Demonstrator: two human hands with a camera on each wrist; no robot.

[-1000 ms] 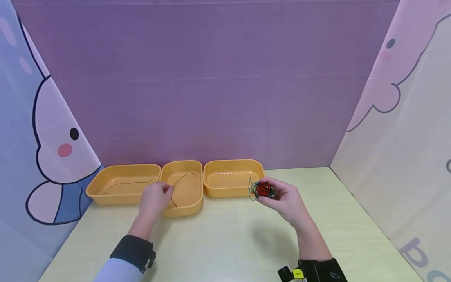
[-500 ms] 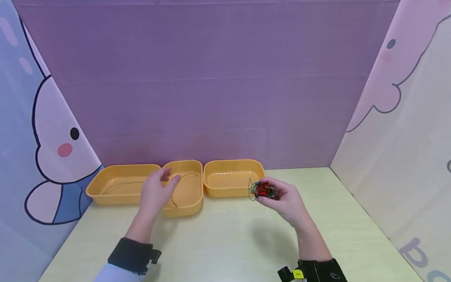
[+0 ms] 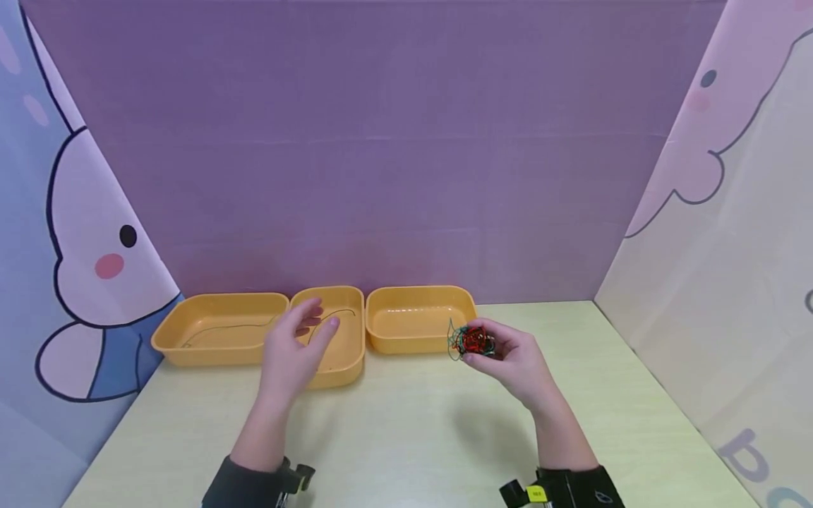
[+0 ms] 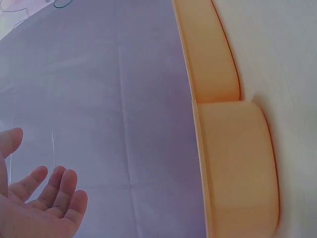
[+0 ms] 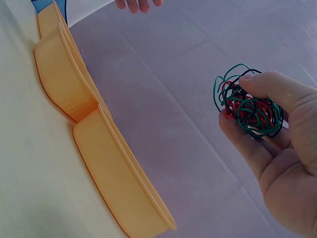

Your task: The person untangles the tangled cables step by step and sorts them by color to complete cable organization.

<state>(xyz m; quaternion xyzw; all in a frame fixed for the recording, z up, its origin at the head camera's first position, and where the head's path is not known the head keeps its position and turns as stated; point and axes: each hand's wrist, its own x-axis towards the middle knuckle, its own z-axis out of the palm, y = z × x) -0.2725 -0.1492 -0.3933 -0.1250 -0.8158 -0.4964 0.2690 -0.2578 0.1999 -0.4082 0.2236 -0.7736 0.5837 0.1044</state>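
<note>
over table [image 3: 394, 437], near yellow trays [image 3: 343, 356], left hand [image 3: 292, 353] wide, right hand [image 3: 516, 358] pinching tangled wires [image 3: 475, 341]

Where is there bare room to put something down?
Bare table lies before the yellow trays, between both forearms, and between right forearm and right wall. Crowded: back left and middle, where three trays stand side by side.

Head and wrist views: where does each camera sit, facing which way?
Head: on the head, facing down-forward at three yellow trays; left hand, right hand, forearms show.
Left wrist: on that wrist, facing purple backdrop; left hand shows.
Right wrist: on that wrist, facing wire tangle; right hand, left fingers show.
Head and right wrist share the wire tangle.
</note>
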